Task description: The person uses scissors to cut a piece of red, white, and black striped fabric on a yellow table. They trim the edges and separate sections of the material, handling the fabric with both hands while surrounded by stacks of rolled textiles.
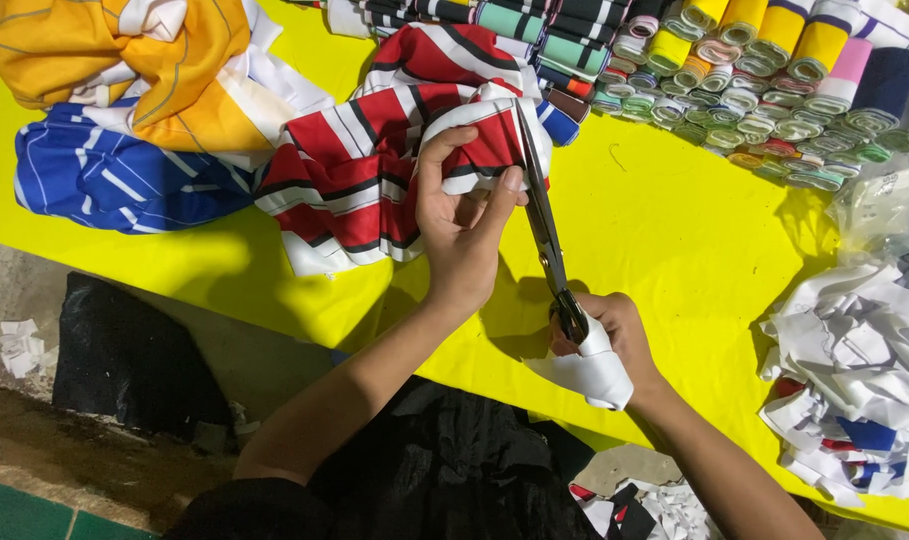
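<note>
My left hand [462, 228] pinches a fold of red, white and black striped fabric [374, 165] lying on the yellow table [654, 230]. My right hand [614, 335] grips long metal scissors [544, 225], whose handles are wrapped in white cloth. The blades point away from me and run along the edge of the held fold, right beside my left thumb and fingers.
Orange-white fabric [124, 60] and blue striped fabric [104, 175] lie at the left. Several rolled ribbed strips [734, 70] are stacked at the back right. A heap of white offcuts [854, 370] sits at the right edge. Black cloth [134, 350] lies on the floor.
</note>
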